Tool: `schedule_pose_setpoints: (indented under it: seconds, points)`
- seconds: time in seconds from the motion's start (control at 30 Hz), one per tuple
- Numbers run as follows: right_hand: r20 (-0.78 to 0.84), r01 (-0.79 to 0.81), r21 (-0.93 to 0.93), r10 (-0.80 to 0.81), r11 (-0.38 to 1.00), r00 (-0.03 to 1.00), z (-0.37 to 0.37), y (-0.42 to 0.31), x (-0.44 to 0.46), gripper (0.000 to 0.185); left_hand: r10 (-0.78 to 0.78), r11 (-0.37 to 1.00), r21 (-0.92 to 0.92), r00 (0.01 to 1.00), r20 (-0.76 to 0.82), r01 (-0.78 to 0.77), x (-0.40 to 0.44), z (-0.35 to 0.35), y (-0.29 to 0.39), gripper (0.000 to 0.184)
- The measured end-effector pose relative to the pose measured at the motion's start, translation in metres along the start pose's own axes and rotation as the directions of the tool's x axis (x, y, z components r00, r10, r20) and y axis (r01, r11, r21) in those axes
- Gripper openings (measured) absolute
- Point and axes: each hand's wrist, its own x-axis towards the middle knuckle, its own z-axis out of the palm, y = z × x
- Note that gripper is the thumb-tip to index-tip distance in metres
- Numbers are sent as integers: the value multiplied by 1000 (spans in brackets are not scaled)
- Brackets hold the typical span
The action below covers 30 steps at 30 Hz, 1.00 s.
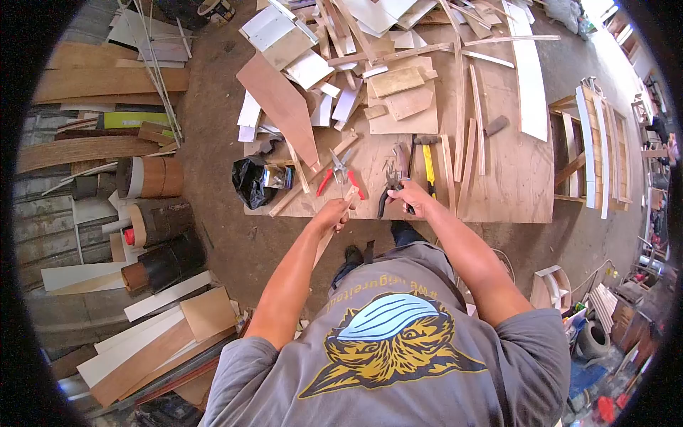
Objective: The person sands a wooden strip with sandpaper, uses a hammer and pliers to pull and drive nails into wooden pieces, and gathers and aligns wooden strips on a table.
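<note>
My left hand [333, 214] is closed around a narrow wooden strip [352, 192], which sticks out above the fingers and below the hand. My right hand [413, 198] grips black-handled pliers [390, 178] at the front edge of the wooden table [512, 192]; their jaws point away from me. Between and beyond the hands, red-handled snips [340, 169] lie with handles spread. To the right of the pliers rests a hammer [428, 160] with a yellow and black handle. Left of the snips sit a small box [277, 176] and a black plastic bag [250, 186].
Wood offcuts, a brown panel [281, 103] and long strips cover the table's far part. Boards [142, 349] and rolls [153, 177] are stacked at left. A wooden frame [590, 153] stands at right, with a cable [601, 274] on the floor nearby.
</note>
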Motion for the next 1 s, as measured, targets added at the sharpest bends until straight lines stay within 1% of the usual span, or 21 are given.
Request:
schedule_pose_setpoints:
  seconds: [0.1, 0.2, 0.3, 0.33, 0.4, 0.43, 0.47, 0.5, 0.57, 0.6, 0.67, 0.7, 0.73, 0.77, 0.83, 0.87, 0.97, 1.0]
  points:
    - [47, 19, -65, -16, 998, 999, -7, 2, 11, 22, 50, 998, 33, 998, -40, -48, -3, 5, 6, 45]
    - [148, 12, -124, 6, 992, 989, -3, 1, 10, 25, 105, 992, 85, 983, -150, -93, -16, 17, 30, 50]
    - [254, 127, -255, -60, 959, 965, 13, 0, 5, 28, 174, 985, 38, 967, -184, -170, -3, 15, 21, 50]
    - [259, 81, -252, -14, 964, 966, 23, -9, -6, 30, 189, 982, 30, 965, -184, -187, 1, 14, 18, 49]
    - [291, 122, -227, -52, 966, 955, 43, -13, -13, 32, 219, 975, 16, 960, -177, -220, 9, 13, 8, 48]
    - [304, 141, -212, -72, 967, 950, 52, -13, -15, 33, 254, 966, -11, 951, -177, -260, 11, 11, 3, 48]
    - [287, 133, -201, -72, 970, 955, 60, -11, -13, 25, 289, 953, -40, 941, -178, -301, 13, 9, -2, 47]
    - [247, 164, -181, -116, 970, 962, 68, -9, -12, 25, 329, 936, -72, 927, -180, -346, 9, 8, 2, 47]
    - [171, 222, -155, -195, 963, 966, 83, -4, -11, 26, 327, 935, -88, 931, -162, -344, -4, 5, 4, 49]
    - [157, 200, -116, -181, 973, 971, 89, -3, -12, 30, 324, 935, -98, 933, -157, -341, -12, 2, 4, 49]
    - [131, 160, -38, -154, 986, 979, 101, -3, -14, 38, 374, 917, -90, 917, -143, -388, -9, -6, -9, 51]
    - [127, 124, 19, -125, 992, 984, 107, -3, -16, 37, 399, 908, -84, 907, -134, -411, -12, -9, -11, 52]
    - [123, 89, 78, -98, 993, 988, 113, -4, -16, 37, 343, 937, -38, 936, -82, -347, -14, -16, -12, 56]
    - [118, 55, 139, -71, 989, 990, 119, -4, -17, 36, 454, 891, 51, 884, -116, -451, -15, -17, -13, 56]
    - [37, 88, 189, -96, 978, 995, 139, -11, -30, 31, 656, 751, 232, 740, -148, -618, -21, -14, -15, 58]
    - [-5, 105, 214, -106, 971, 994, 149, -13, -34, 29, 677, 736, 176, 718, -160, -654, -24, -15, -15, 59]
    - [-120, 181, 324, -149, 928, 981, 167, 11, -15, 29, 716, 696, 165, 660, -226, -699, 1, -22, -33, 59]
    - [-199, 223, 332, -163, 916, 966, 177, 12, -14, 28, 688, 725, 180, 696, -203, -665, -2, -26, -31, 59]
